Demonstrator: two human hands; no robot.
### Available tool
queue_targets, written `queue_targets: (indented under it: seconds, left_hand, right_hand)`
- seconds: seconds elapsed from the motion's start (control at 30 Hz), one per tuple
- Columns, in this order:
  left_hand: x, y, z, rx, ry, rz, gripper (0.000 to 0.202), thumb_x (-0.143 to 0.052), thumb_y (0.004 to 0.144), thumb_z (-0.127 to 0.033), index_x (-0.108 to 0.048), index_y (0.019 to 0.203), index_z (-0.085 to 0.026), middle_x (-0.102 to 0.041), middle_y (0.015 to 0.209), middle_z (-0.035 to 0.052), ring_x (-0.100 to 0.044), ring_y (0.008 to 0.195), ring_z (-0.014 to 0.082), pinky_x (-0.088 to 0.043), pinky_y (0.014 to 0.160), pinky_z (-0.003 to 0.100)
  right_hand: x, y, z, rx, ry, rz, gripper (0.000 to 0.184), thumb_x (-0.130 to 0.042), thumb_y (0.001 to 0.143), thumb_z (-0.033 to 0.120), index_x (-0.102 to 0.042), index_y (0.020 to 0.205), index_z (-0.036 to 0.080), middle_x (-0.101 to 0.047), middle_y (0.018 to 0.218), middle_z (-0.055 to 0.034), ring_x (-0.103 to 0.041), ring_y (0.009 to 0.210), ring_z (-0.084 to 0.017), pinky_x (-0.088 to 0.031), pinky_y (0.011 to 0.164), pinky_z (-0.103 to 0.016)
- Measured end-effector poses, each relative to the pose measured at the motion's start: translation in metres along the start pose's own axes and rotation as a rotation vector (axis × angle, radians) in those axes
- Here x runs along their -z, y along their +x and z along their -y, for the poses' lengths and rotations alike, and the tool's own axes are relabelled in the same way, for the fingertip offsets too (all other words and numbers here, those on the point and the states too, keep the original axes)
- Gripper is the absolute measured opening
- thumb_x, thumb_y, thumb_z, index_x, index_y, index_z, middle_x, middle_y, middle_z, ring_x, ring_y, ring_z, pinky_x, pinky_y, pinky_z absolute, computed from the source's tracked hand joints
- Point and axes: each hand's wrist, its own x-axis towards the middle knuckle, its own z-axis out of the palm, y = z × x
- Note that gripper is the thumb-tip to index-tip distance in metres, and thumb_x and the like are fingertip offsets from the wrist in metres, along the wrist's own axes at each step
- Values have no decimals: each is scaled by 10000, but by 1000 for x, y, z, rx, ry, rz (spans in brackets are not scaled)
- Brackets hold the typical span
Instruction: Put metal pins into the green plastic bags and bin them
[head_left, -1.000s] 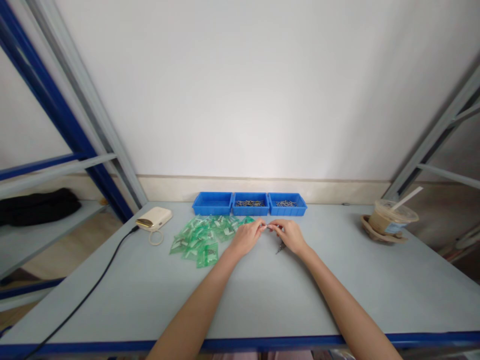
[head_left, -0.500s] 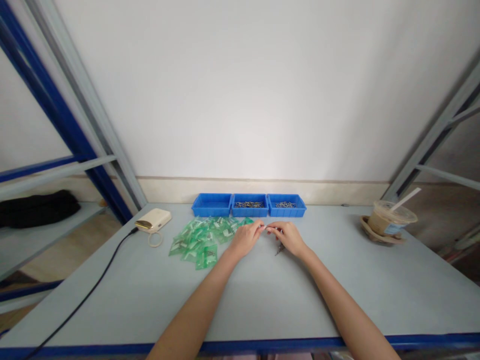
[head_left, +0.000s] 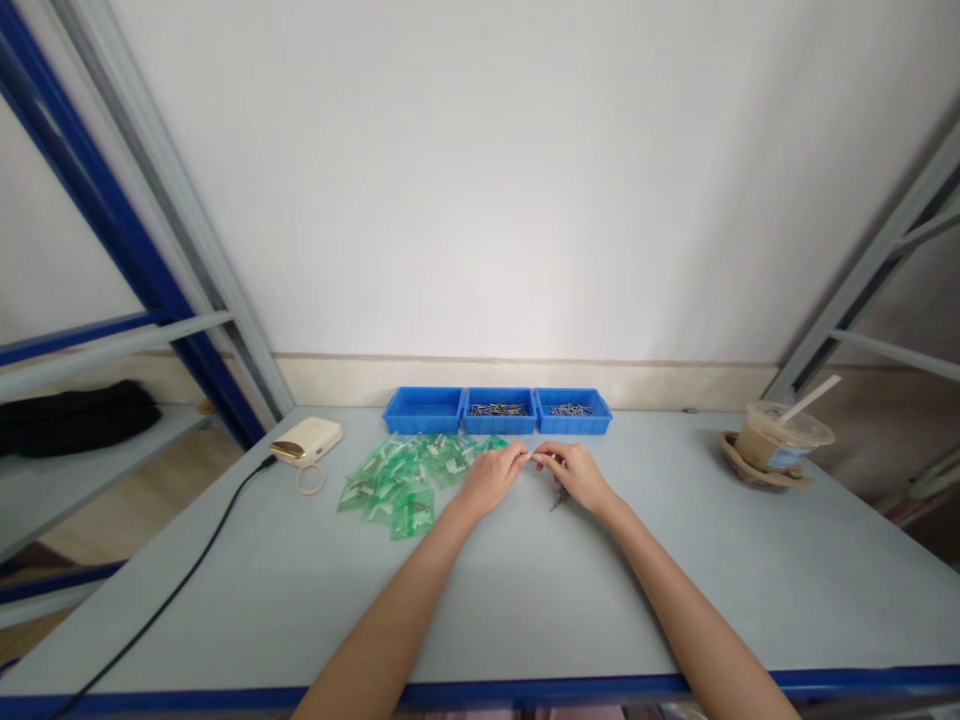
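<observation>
My left hand (head_left: 491, 478) and my right hand (head_left: 582, 477) meet fingertip to fingertip above the table, in front of the blue bins. Both are closed in a pinch, and a tiny pale thing between the fingertips is too small to name. Under my right palm some small metal pieces (head_left: 559, 497), like screws, lie on the table, partly hidden by the hand. Left of my left hand spreads a pile of green plastic bags (head_left: 405, 475), with small metal parts showing in some. The middle bin (head_left: 500, 423) and the right bin (head_left: 574, 425) hold loose screws or similar pins.
The left blue bin (head_left: 424, 425) has nothing visible in it. A cream-coloured device (head_left: 311, 438) with a ring and a black cable (head_left: 191, 570) is at the left. On the right, a drink cup with a straw (head_left: 780, 440) rests in a cardboard holder (head_left: 750, 474).
Both hands stay in the same place with only a slight shift of the fingertips. Everything else looks the same.
</observation>
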Motion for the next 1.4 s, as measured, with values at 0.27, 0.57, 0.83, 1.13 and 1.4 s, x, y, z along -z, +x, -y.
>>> queue_targets:
  seconds: [0.27, 0.57, 0.83, 1.13, 1.4]
  left_hand:
    - [-3, 0, 3, 7, 69, -14, 302, -329, 921, -308, -549, 762, -175, -595, 666, 8, -565, 628, 148, -337, 562, 225]
    - [-1, 2, 1, 46, 99, 12, 302, -343, 920, -305, -564, 764, -170, -596, 658, 3, -555, 616, 132, -335, 579, 216]
    - [-1, 1, 1, 8, 47, -16, 263, -363, 914, -327, -557, 818, -178, -606, 697, -6, -561, 639, 131, -334, 583, 215]
    - [-5, 2, 5, 52, 95, -69, 315, -372, 912, -333, -570, 731, -168, -603, 662, -2, -540, 598, 120, -298, 555, 219]
    - [5, 3, 17, 341, 16, -296, 633, -158, 938, -401, -532, 486, -164, -586, 533, 33, -540, 561, 135, -326, 610, 234]
  right_hand:
    - [-3, 0, 0, -18, 43, -4, 271, -487, 828, 417, -650, 802, 202, -658, 682, 9, -545, 522, -110, -387, 600, -221]
    - [-6, 1, -3, 10, 109, 6, 278, -542, 793, 372, -574, 1008, 199, -675, 785, 4, -564, 574, -115, -412, 610, -225]
    - [-6, 2, -1, -36, 61, 27, 302, -440, 849, 420, -648, 820, 202, -668, 700, 8, -547, 493, -100, -417, 589, -226]
    - [-9, 3, -1, -6, 59, 18, 198, -568, 768, 355, -625, 897, 217, -680, 773, 16, -576, 571, -113, -423, 594, -223]
    - [-3, 37, 15, -58, -184, -14, 235, -493, 832, 409, -668, 836, 251, -677, 734, 13, -603, 660, -139, -395, 605, -218]
